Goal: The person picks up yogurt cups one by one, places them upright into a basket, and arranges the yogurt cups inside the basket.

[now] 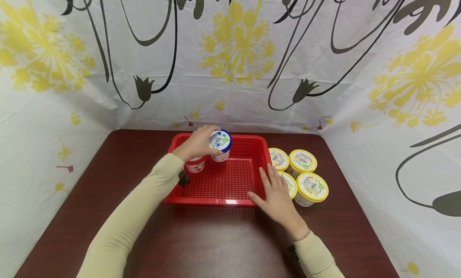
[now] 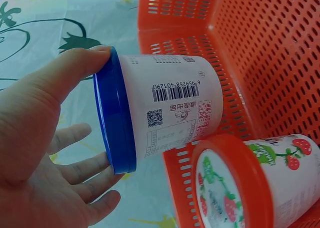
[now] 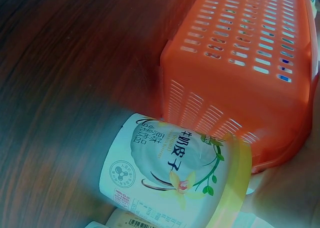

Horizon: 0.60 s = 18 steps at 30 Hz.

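My left hand [image 1: 199, 144] pinches a white paper tub [image 1: 220, 154] by its blue lid, thumb on one side and fingers on the other. In the left wrist view this blue-lidded tub [image 2: 170, 105] shows a barcode on its side. It is upright in the back left part of the red plastic basket [image 1: 209, 201]. A red-lidded tub [image 2: 290, 168] with strawberries printed on it stands beside it, partly hidden by my left arm in the head view. My right hand [image 1: 280, 198] rests on the basket's right rim, fingers extended.
Several yellow-lidded tubs stand right of the basket; the front right one [image 1: 312, 188] is nearest the table's right side. One yellow-lidded tub [image 3: 175, 168] sits close against the basket's outer wall. Behind the dark wood table [image 1: 216, 242] hangs a patterned white cloth [image 1: 223, 105].
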Motion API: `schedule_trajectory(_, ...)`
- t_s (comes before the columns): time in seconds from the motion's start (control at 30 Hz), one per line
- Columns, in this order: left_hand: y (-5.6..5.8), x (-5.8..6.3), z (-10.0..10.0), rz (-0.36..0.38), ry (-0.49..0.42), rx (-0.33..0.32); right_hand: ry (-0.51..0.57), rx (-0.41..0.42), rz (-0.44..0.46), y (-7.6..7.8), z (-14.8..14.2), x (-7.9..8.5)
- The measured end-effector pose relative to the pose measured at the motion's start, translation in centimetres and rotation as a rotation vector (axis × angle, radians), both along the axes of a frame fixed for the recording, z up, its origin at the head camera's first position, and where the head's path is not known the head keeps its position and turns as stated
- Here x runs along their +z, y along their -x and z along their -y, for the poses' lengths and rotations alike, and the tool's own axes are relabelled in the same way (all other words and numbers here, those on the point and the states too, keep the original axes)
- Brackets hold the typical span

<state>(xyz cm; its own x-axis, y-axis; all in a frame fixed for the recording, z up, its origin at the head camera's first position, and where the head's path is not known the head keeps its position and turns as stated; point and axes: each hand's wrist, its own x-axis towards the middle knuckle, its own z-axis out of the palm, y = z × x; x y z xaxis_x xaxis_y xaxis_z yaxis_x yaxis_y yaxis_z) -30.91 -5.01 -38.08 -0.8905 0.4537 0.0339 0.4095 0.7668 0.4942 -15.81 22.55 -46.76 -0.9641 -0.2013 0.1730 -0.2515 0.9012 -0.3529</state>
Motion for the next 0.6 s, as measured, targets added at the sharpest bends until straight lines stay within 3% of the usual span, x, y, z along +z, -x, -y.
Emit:
schedule_trajectory(0.37,0.4,-2.0,-0.7,0.012,0.06,-0.039,-0.004,0.004,-0.023,-0.1,-0.1,-0.1)
schedule_trajectory(0.6,0.3,-2.7,-1.0,0.028,0.078,-0.048,0.004,0.004,-0.027,-0.1,-0.1,-0.2)
